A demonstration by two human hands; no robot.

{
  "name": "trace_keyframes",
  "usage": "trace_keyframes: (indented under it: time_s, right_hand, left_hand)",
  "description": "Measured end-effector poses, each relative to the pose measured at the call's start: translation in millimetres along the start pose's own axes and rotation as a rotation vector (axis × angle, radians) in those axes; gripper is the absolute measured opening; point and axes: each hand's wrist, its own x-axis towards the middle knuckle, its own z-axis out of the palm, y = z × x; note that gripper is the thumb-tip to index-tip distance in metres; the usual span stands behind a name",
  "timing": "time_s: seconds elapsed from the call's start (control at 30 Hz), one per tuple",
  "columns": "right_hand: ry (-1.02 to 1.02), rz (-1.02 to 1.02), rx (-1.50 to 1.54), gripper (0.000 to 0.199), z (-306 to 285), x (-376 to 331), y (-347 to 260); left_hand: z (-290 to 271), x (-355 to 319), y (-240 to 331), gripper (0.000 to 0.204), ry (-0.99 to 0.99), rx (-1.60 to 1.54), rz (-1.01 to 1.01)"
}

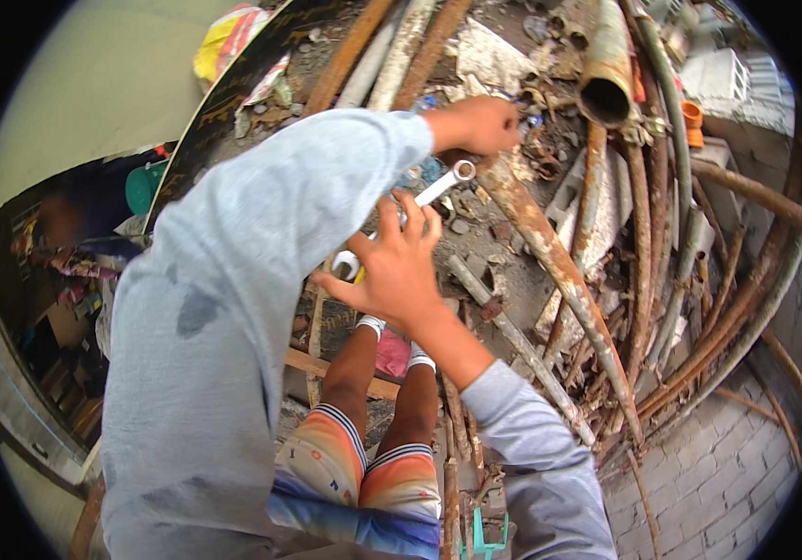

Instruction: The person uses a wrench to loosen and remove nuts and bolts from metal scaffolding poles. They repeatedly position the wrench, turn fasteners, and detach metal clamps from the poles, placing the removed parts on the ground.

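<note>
My right hand (393, 266) is closed around a silver combination wrench (440, 186). The wrench's ring end points up and to the right, and its open end shows by my thumb. Farther out, my left hand (485, 123) is curled into a fist with its knuckles up; whatever is inside the fingers is hidden. Just below that fist lies the upper end of a thick rusty pipe (550, 243), which slants down to the right. A thinner grey pipe (522, 350) lies to the right of my right forearm.
Debris and several rusty pipes (639, 280) fill the right side. A wide hollow pipe (606, 84) lies at the far right, near an orange fitting (692, 123). A wooden strip (326, 366) crosses by my legs. A yellow-and-red sack (228, 42) sits far left; a blurred person (93, 205) appears left.
</note>
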Motion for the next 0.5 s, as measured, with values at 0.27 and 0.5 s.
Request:
trace_keyframes:
  time_s: [0.27, 0.5]
  right_hand:
    - [0.567, 0.593, 0.316, 0.043, 68.9, -15.1, -40.3]
    - [0.742, 0.84, 0.957, 0.044, 65.9, -6.5, -63.0]
  left_hand:
    - [3.6, -6.3, -13.5, 0.029, 0.125, -0.023, 0.008]
    - [11.6, 1.2, -10.1, 0.029, 0.179, 0.013, 0.005]
